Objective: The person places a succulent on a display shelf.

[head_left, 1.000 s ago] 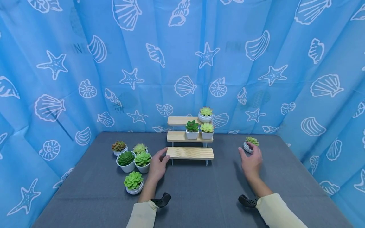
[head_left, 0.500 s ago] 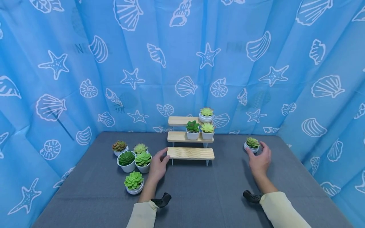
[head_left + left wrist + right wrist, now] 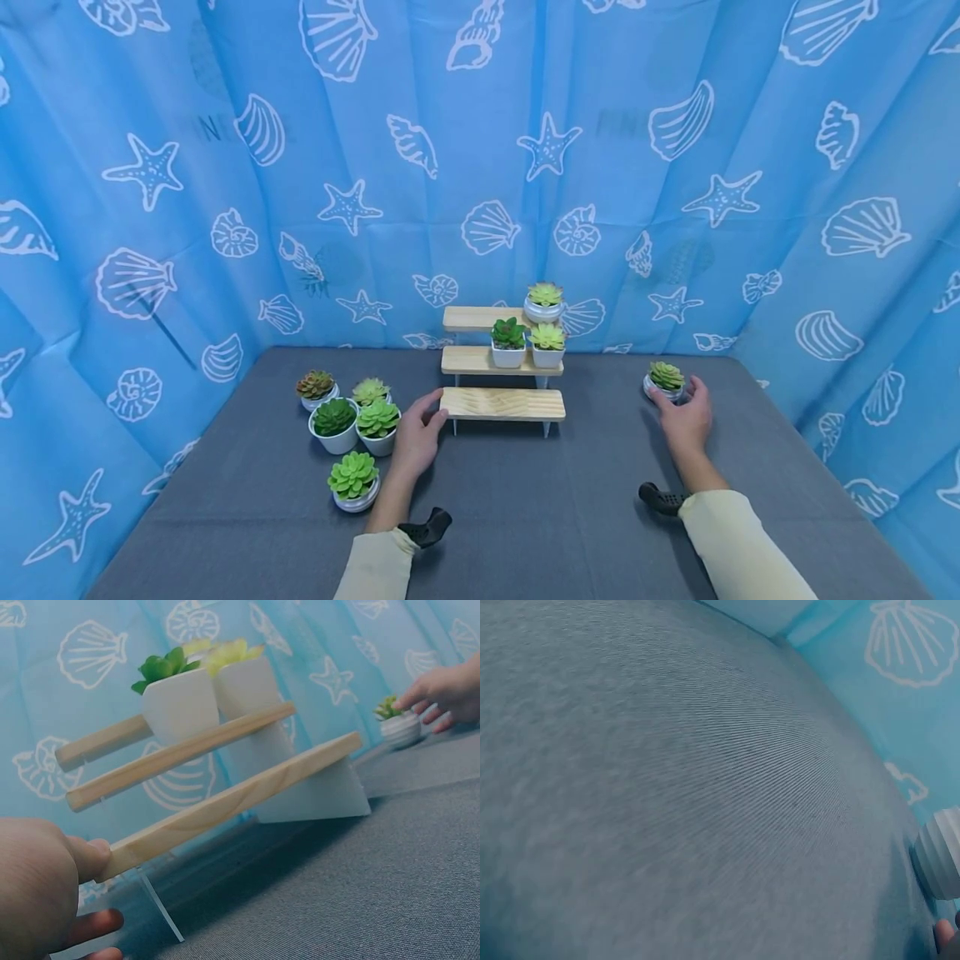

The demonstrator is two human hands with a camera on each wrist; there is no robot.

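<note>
My left hand (image 3: 415, 437) holds the left end of the lowest step of a three-step wooden display stand (image 3: 502, 403), thumb and forefinger at its corners. In the left wrist view, the other fingers hang below the board. At the far right of the table, my right hand (image 3: 687, 417) is spread beside a potted succulent (image 3: 666, 377) in a ribbed white pot. Its thumb lies at the pot's front and its forefinger on the right, with a small gap visible. On the stand are a dark green succulent (image 3: 508, 333) and two pale ones, (image 3: 547, 337) middle step and top.
Left of the stand, several potted succulents (image 3: 335, 417) cluster close to my left hand. A bright green one (image 3: 352, 477) stands in front of them, near the left forearm. Grey cloth (image 3: 570, 517) covers the table. A blue shell-print curtain (image 3: 480, 167) hangs behind and at both sides.
My right hand has shifted right, uncovering the succulent it was partly in front of, and its fingers now lie around the pot. The left hand and the stand have stayed put.
</note>
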